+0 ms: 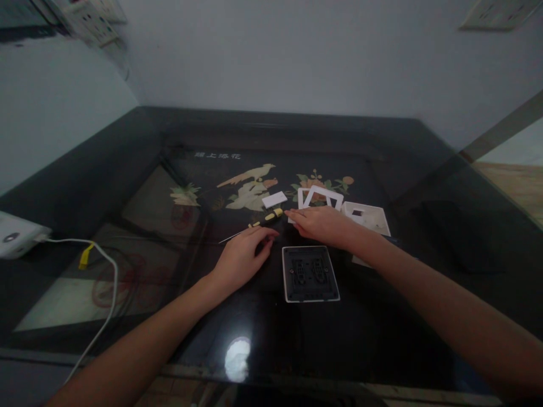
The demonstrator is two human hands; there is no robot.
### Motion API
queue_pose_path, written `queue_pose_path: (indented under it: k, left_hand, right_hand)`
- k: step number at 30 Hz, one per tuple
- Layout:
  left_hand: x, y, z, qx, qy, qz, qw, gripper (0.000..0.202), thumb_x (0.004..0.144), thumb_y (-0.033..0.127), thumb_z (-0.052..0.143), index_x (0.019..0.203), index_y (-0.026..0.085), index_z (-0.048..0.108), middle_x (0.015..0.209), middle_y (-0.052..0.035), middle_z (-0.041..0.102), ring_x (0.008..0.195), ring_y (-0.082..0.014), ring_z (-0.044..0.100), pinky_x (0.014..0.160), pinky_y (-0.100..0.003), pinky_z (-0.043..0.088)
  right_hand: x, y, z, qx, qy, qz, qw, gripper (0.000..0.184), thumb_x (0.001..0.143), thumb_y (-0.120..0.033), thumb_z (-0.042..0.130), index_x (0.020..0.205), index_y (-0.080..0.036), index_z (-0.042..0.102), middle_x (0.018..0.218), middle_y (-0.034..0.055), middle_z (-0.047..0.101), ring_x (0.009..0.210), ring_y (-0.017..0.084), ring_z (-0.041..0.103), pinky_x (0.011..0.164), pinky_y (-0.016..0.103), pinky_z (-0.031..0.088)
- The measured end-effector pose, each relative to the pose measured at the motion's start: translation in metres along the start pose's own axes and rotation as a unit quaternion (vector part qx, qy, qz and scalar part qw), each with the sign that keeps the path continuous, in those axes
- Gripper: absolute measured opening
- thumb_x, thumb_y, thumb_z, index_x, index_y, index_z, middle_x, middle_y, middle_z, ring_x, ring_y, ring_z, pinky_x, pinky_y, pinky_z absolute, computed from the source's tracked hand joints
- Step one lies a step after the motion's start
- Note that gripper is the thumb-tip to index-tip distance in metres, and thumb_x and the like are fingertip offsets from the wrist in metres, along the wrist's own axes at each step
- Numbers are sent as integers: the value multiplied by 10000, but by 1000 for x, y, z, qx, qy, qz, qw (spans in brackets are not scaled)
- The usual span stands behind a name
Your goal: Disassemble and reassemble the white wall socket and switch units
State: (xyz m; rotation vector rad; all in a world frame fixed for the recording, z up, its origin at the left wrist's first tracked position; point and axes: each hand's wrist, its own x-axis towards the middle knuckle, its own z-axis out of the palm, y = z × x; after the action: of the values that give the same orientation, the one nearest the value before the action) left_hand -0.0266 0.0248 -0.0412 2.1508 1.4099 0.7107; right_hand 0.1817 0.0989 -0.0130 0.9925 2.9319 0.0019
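A yellow-and-black screwdriver (265,218) lies on the dark glass table (382,316), its thin shaft pointing left. My left hand (244,255) rests palm down just below it, fingers stretched toward its handle, holding nothing. My right hand (320,224) lies flat to the right of the handle, fingers extended and fingertips near the handle's end. A switch module (311,273) lies back side up, white-rimmed with a dark inside, in front of both hands.
A white frame (320,196), a small white rocker plate (274,199) and a white back box (367,217) lie behind my right hand. At the left edge, a white device (17,234) with a white cable (111,282) and a yellow plug (86,255). Walls close behind.
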Motion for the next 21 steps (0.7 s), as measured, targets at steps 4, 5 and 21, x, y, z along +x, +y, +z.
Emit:
queue_pose_path:
  k: [4,5,21]
  left_hand:
    - [0,6,-5,-29,16,8,999,231,900,130,506,1068,192,652,989,-51,729,911,-200,680,840,-369,533]
    - [0,8,-6,-50,19,2,999,231,905,138,503,1068,192,657,972,-48,733,891,-190,681,817,-346,534]
    - [-7,32,-13,-500,-31,-163,850,222,807,370,718,801,149,705,674,-3,663,602,-106,583,583,-207,475]
  right_hand:
    - [-9,-2,-6,-5,23,10,1000,369,908,-86,484,1258,-83,602,1141,184,723,983,294,716,766,424,585]
    - [-13,-5,-8,-6,31,13,999,377,912,-73,477,1271,-85,592,1191,185,702,1033,289,702,797,423,589]
    - [-54,-53,-12,206,252,29,945,546,888,-361,631,1388,-210,474,1369,140,568,1275,290,535,1037,525,488]
